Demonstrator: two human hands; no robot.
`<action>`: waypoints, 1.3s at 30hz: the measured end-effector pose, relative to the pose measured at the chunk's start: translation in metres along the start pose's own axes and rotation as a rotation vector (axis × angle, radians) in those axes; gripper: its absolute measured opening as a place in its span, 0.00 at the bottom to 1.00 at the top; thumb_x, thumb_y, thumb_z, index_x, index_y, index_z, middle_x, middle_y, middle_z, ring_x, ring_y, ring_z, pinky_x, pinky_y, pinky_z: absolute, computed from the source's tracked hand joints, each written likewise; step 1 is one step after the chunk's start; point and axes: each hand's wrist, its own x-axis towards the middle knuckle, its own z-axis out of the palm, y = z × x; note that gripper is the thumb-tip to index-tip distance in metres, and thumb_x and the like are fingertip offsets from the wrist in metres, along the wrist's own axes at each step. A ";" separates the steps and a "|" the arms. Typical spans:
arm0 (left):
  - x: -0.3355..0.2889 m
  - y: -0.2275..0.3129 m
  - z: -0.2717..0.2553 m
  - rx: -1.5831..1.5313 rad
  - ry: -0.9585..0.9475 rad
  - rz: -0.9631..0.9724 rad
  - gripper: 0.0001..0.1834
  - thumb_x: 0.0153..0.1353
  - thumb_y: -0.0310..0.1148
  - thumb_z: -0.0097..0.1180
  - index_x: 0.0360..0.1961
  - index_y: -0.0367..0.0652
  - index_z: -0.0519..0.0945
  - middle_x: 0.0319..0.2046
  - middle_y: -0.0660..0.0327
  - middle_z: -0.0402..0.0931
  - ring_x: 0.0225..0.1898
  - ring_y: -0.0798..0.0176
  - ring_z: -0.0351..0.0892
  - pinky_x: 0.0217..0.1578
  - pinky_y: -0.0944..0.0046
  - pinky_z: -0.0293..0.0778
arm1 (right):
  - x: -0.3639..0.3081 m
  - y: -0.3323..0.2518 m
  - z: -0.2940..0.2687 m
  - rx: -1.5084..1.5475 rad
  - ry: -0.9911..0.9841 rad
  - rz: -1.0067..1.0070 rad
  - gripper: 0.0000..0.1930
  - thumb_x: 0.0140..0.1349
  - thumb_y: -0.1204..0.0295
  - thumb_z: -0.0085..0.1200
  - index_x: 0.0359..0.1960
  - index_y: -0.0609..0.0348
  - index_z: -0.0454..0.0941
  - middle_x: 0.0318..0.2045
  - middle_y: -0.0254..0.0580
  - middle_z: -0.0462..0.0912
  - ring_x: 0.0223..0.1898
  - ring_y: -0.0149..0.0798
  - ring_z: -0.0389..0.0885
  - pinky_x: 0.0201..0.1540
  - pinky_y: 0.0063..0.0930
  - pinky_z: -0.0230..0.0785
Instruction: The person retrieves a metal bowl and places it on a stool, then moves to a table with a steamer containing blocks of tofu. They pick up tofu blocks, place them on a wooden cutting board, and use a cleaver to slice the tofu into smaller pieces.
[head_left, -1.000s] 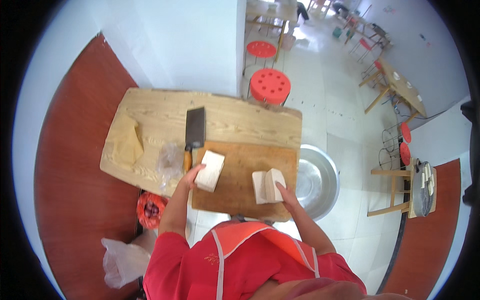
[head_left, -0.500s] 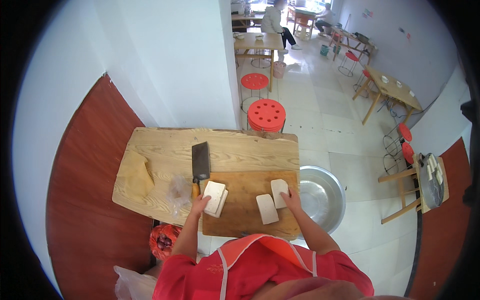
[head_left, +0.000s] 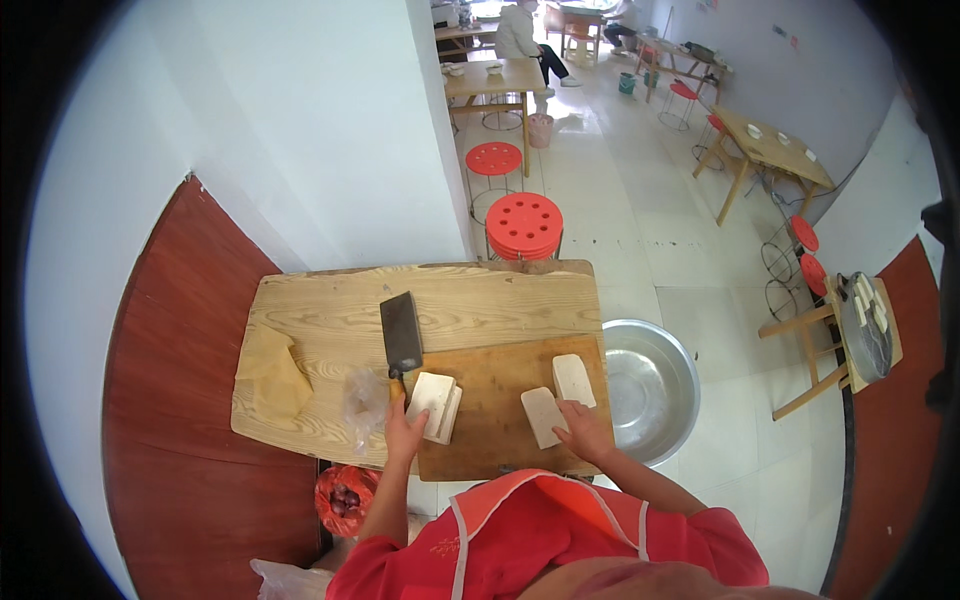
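On the brown cutting board (head_left: pixel 487 375) lie pale white slabs that look like tofu. Two are stacked at the left, the upper slab (head_left: pixel 432 395) slightly off the lower. My left hand (head_left: pixel 404 432) rests beside this stack, thumb and fingers apart, its fingertips by the wooden handle of a cleaver (head_left: pixel 402 332). The cleaver's dark blade points away from me. At the right, one slab (head_left: pixel 542 416) leans tilted next to another slab (head_left: pixel 574 380). My right hand (head_left: pixel 586 432) touches the nearer one's right edge with spread fingers.
A wooden table (head_left: pixel 480 295) carries the board, a tan cloth (head_left: pixel 275 375) and a clear plastic bag (head_left: pixel 365 400). Beside it stands a metal basin (head_left: pixel 660 400). A red bag (head_left: pixel 345 498) hangs low at the left. Red stools (head_left: pixel 525 222) stand beyond; a person (head_left: pixel 517 32) sits far off.
My right hand has shifted from the far right slab to the nearer one. My left hand has slid off the stack's top toward the cleaver handle. The view has turned slightly.
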 end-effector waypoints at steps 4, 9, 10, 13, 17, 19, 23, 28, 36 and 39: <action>-0.021 0.056 0.009 -0.131 -0.025 0.265 0.24 0.59 0.32 0.60 0.56 0.36 0.73 0.53 0.49 0.74 0.57 0.50 0.72 0.57 0.55 0.68 | -0.006 -0.021 0.012 -0.046 -0.067 0.210 0.31 0.56 0.64 0.62 0.59 0.63 0.65 0.50 0.55 0.73 0.50 0.57 0.74 0.53 0.45 0.70; -0.037 0.082 0.094 -0.583 -0.606 -0.400 0.28 0.62 0.37 0.58 0.62 0.41 0.68 0.55 0.56 0.74 0.55 0.59 0.73 0.53 0.59 0.70 | -0.002 -0.016 0.025 -0.061 -0.137 0.369 0.30 0.55 0.60 0.63 0.55 0.64 0.69 0.48 0.57 0.73 0.48 0.57 0.75 0.51 0.46 0.70; -0.042 0.082 0.111 -0.602 -0.708 -0.602 0.28 0.63 0.37 0.57 0.63 0.42 0.67 0.55 0.57 0.74 0.54 0.61 0.74 0.53 0.60 0.70 | -0.002 -0.014 0.029 -0.041 -0.114 0.385 0.30 0.54 0.59 0.63 0.54 0.64 0.69 0.48 0.57 0.73 0.48 0.58 0.75 0.50 0.47 0.71; -0.046 0.080 0.154 -0.590 -0.734 -0.708 0.29 0.64 0.37 0.54 0.64 0.40 0.65 0.54 0.56 0.75 0.53 0.61 0.74 0.52 0.61 0.71 | -0.003 -0.009 0.043 0.029 -0.011 0.506 0.26 0.55 0.61 0.62 0.51 0.65 0.70 0.49 0.61 0.73 0.51 0.59 0.74 0.51 0.49 0.70; -0.048 0.080 0.182 -0.824 -0.869 -0.513 0.29 0.62 0.42 0.54 0.63 0.46 0.65 0.49 0.63 0.75 0.47 0.65 0.74 0.45 0.60 0.72 | -0.004 -0.007 0.059 0.051 0.039 0.647 0.29 0.54 0.58 0.64 0.53 0.64 0.71 0.48 0.56 0.76 0.50 0.55 0.77 0.50 0.43 0.71; -0.050 0.081 0.189 -0.848 -0.788 -0.532 0.28 0.63 0.40 0.53 0.62 0.45 0.65 0.49 0.61 0.74 0.48 0.63 0.75 0.44 0.58 0.74 | -0.003 -0.008 0.058 0.205 0.082 0.612 0.29 0.54 0.59 0.63 0.53 0.65 0.71 0.46 0.55 0.78 0.48 0.51 0.78 0.49 0.40 0.71; -0.048 0.084 0.194 -0.933 -0.792 -0.609 0.27 0.64 0.38 0.53 0.61 0.42 0.64 0.51 0.57 0.74 0.51 0.58 0.76 0.45 0.53 0.77 | 0.007 -0.012 0.039 0.629 -0.113 0.671 0.31 0.56 0.59 0.60 0.57 0.67 0.71 0.45 0.55 0.80 0.44 0.45 0.80 0.46 0.35 0.73; -0.045 0.083 0.182 -0.905 -0.722 -0.617 0.29 0.62 0.37 0.55 0.62 0.40 0.62 0.52 0.53 0.73 0.49 0.57 0.76 0.47 0.54 0.76 | 0.024 -0.025 0.041 0.775 -0.143 0.738 0.33 0.58 0.58 0.58 0.63 0.62 0.67 0.49 0.52 0.80 0.46 0.41 0.80 0.48 0.32 0.73; -0.022 0.066 0.164 -0.609 -0.387 -0.449 0.32 0.56 0.36 0.60 0.60 0.38 0.64 0.48 0.53 0.74 0.45 0.58 0.78 0.43 0.59 0.76 | 0.058 -0.017 0.084 0.802 -0.171 0.493 0.34 0.54 0.65 0.60 0.65 0.56 0.66 0.42 0.52 0.83 0.44 0.40 0.82 0.44 0.34 0.75; 0.002 0.059 0.158 -0.480 -0.214 -0.170 0.28 0.49 0.31 0.64 0.52 0.36 0.72 0.46 0.50 0.77 0.45 0.52 0.79 0.44 0.56 0.75 | 0.085 -0.016 0.090 0.799 -0.222 0.440 0.33 0.54 0.67 0.59 0.64 0.57 0.67 0.41 0.50 0.83 0.42 0.37 0.82 0.42 0.31 0.75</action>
